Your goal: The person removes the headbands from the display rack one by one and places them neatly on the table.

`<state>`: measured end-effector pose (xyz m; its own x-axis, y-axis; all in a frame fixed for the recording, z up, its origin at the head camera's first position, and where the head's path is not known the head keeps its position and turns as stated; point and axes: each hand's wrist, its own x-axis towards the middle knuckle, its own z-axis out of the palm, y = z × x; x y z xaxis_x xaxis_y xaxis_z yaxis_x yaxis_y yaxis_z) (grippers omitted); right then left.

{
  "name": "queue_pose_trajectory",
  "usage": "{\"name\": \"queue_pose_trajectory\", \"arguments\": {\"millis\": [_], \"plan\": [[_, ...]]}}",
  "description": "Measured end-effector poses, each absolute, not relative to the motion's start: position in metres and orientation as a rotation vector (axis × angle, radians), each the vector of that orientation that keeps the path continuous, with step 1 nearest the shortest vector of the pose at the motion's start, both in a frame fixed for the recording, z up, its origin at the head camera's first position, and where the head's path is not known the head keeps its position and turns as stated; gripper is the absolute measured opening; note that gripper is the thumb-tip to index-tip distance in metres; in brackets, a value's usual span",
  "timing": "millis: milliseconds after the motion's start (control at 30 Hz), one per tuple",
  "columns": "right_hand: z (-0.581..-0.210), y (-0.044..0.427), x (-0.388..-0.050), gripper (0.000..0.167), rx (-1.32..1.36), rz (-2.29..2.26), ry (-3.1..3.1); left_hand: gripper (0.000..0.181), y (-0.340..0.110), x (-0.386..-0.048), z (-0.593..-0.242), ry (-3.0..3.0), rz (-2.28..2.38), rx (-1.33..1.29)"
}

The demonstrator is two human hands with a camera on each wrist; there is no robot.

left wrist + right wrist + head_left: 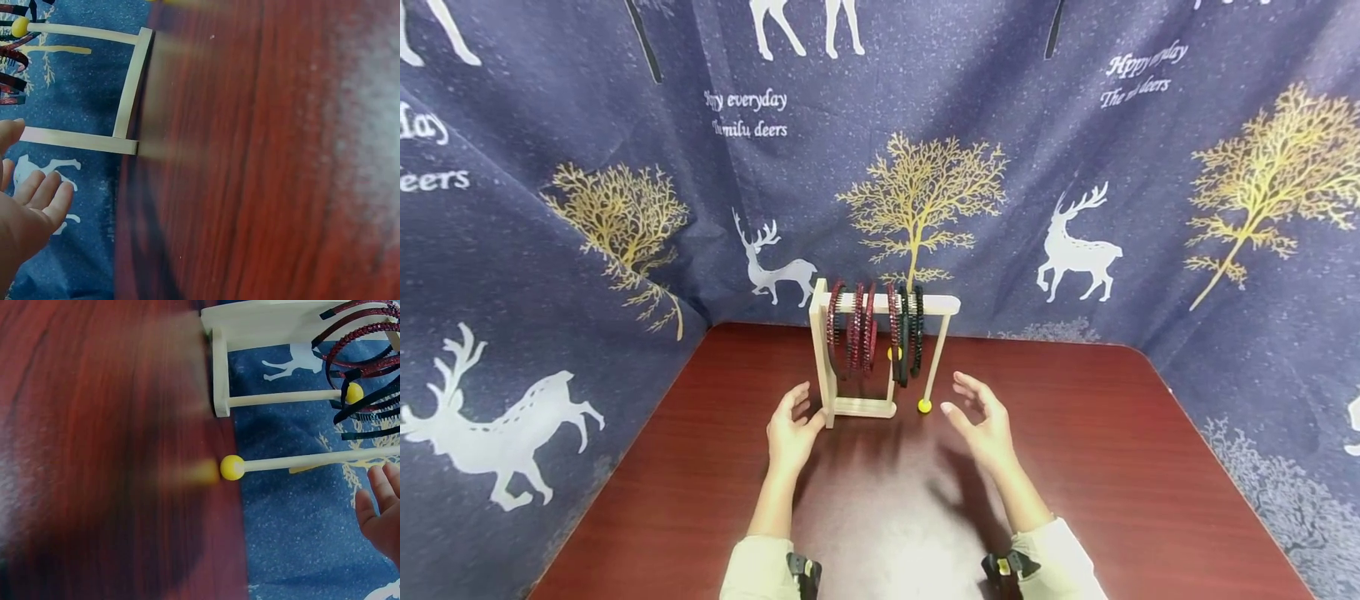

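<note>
Rack of pale wood (882,303) stands upright on the reddish-brown wooden desk (1075,450); toothed dark-red headbands (856,333) and toothed black headbands (905,350) hang from its top bar (940,305); the left hand (792,431), fingers loosely spread and holding nothing, is just beside the left upright (821,358), though whether its thumb touches cannot be told; the right hand (988,429), thumb and fingers parted with nothing between them, is near the pale rod (936,358) tipped with a small yellow ball (924,407); dark-blue cloth (820,167) printed with white deer (1078,254) hangs behind.
</note>
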<state>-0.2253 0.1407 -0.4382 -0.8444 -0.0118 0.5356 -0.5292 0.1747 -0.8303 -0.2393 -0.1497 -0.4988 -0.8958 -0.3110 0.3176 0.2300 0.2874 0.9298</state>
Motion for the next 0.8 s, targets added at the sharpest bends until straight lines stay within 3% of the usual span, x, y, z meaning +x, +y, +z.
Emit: {"name": "queue_pose_trajectory", "arguments": {"millis": [500,800], "plan": [[-0.427,0.128,-0.244,0.045,0.673,1.769,-1.989,0.054,-0.148,-0.258,-0.510,-2.118,-1.870,0.112],[-0.422,0.118,-0.252,0.046,0.747,1.827,-1.979,0.046,-0.142,-0.265,-0.516,-2.073,-1.898,0.172]]}}
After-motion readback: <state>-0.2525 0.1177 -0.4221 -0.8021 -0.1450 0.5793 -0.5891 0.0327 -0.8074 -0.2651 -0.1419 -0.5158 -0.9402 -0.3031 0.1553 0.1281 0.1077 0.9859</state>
